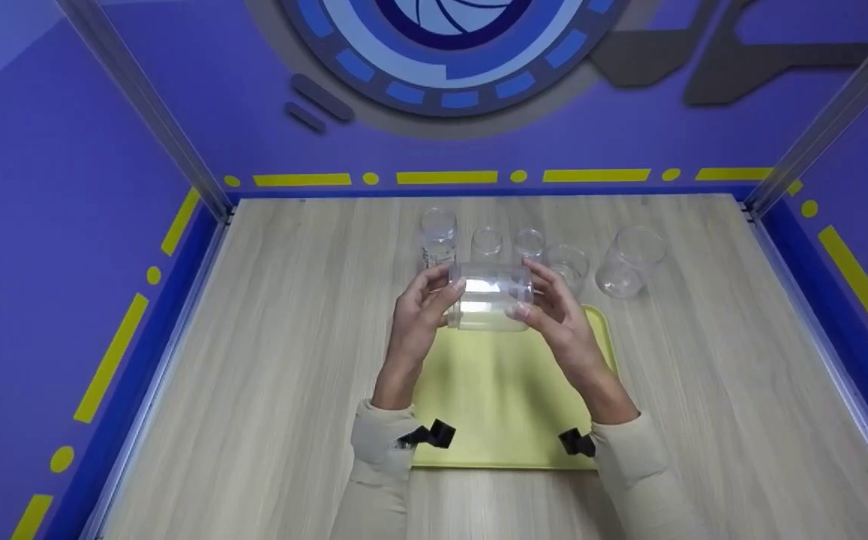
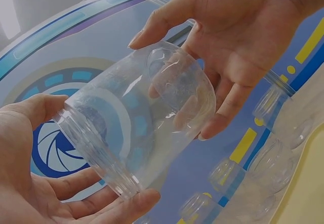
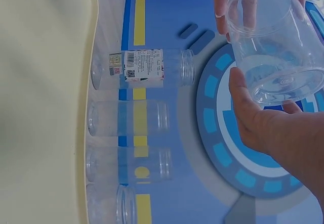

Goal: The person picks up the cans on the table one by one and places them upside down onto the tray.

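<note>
A clear plastic jar lies sideways in the air above the far part of a yellow tray, held between both hands. My left hand grips its threaded mouth end, thumb on the near side and fingers around the far side. At the base end, my right hand holds the jar wall between thumb and fingers. In the left wrist view the screw rim of the jar points toward the left palm. The right wrist view shows the jar's round base close to the right thumb. No lid is visible on it.
Beyond the tray stands a row of clear jars: a tall one with a printed label, two slim ones, a short wide jar and a larger jar. Blue panels enclose the wooden table.
</note>
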Available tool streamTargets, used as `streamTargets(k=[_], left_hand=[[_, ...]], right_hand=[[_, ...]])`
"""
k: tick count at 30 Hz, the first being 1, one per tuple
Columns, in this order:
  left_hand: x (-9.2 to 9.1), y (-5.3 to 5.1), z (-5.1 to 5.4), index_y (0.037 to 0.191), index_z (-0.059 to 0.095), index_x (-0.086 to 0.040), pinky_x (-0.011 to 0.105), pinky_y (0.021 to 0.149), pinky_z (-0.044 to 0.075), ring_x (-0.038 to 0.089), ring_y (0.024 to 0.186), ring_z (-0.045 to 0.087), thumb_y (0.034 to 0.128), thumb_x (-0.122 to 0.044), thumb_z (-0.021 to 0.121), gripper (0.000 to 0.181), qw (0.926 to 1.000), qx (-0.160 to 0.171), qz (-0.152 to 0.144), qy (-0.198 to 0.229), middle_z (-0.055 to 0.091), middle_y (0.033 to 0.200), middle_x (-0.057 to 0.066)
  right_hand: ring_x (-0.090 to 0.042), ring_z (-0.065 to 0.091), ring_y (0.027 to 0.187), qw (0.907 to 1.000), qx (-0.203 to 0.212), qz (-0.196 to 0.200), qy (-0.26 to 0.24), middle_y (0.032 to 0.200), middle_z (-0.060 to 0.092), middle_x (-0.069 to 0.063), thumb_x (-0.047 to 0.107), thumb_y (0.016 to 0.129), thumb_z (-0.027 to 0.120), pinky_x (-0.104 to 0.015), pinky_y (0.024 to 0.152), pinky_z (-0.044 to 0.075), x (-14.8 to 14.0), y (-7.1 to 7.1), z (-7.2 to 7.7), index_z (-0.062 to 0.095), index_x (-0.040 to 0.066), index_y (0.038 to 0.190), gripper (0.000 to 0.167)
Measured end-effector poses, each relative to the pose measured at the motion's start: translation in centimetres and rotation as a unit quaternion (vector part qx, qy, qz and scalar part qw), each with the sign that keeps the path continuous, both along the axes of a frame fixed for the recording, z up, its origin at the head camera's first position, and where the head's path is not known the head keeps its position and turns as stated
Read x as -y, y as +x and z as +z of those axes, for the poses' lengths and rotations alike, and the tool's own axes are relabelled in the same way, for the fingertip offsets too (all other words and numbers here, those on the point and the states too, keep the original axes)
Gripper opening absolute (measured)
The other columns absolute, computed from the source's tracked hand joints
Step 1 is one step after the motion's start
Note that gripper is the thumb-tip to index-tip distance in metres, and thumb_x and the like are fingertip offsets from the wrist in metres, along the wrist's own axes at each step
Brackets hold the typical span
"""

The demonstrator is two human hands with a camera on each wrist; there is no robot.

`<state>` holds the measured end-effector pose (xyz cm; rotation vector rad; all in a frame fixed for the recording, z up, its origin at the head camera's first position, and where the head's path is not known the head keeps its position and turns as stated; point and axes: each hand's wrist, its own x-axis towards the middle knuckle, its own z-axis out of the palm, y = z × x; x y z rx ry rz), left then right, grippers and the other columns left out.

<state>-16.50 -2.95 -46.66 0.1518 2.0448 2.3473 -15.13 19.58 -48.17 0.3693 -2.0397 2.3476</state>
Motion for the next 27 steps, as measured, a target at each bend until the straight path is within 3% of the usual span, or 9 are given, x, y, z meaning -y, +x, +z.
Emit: streamTargets(k=[16,27], left_hand=[[0.15,0.03,-0.01,0.147,0.057,-0.002,0.048,0.095,0.057,0.029,0.126,0.063,0.0992,-0.037,0.067,0.06,0.9999,0.001,-0.008,-0.012,0.065,0.138,0.014],[0.54,-0.17,-0.38,0.146,0.058,0.002,0.047,0.096,0.059,0.036,0.129,0.063,0.1055,-0.032,0.061,0.053,0.9998,-0.006,0.012,0.015,0.063,0.14,0.021]], right_hand=[[-0.032,0.054,0.135,1.0,0.006,-0.004,-0.003,0.149,0.049,-0.019,0.004,0.098,0.066,-0.037,0.105,0.052,-0.26,0.09,0.05,0.04,0.006,0.161,0.068],[-0.029,0.051,0.138,0.9997,0.011,-0.017,0.012,0.153,0.049,-0.013,0.006,0.099,0.068,-0.035,0.108,0.048,-0.92,0.21,0.11,0.04,0.009,0.162,0.069]])
